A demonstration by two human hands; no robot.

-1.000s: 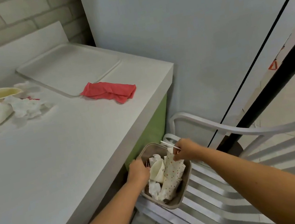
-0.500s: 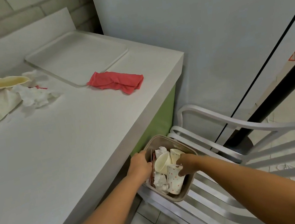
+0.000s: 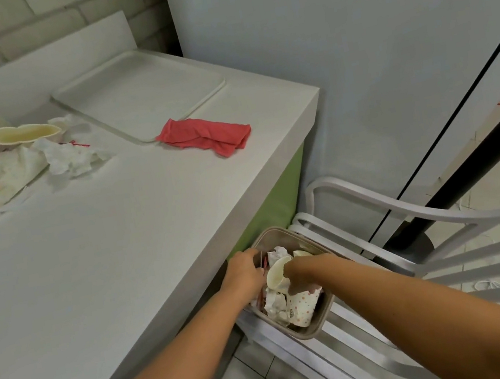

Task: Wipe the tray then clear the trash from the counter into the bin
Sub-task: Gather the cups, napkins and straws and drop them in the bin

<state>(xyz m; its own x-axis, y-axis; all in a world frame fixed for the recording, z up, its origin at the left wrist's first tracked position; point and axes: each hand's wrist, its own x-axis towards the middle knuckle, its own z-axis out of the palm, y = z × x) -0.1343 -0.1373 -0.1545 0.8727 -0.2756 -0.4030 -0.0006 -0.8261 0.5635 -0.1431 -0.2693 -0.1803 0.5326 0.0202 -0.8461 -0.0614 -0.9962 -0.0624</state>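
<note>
Trash (image 3: 276, 304) fills the bin (image 3: 313, 330), which sits on the slatted chair (image 3: 414, 217) at the end of the counter (image 3: 102, 248). Your left hand (image 3: 245, 273) curls its fingers over the bin's counter-side rim, holding it. Your right hand (image 3: 300, 275) is down on a dotted paper cup (image 3: 304, 306) in the bin; whether it grips or only presses, I cannot tell. On the counter the tray (image 3: 138, 92) lies at the far corner, a red cloth (image 3: 205, 135) touching its near edge, with a heap of crumpled napkins and cups (image 3: 65, 155) to its left.
</note>
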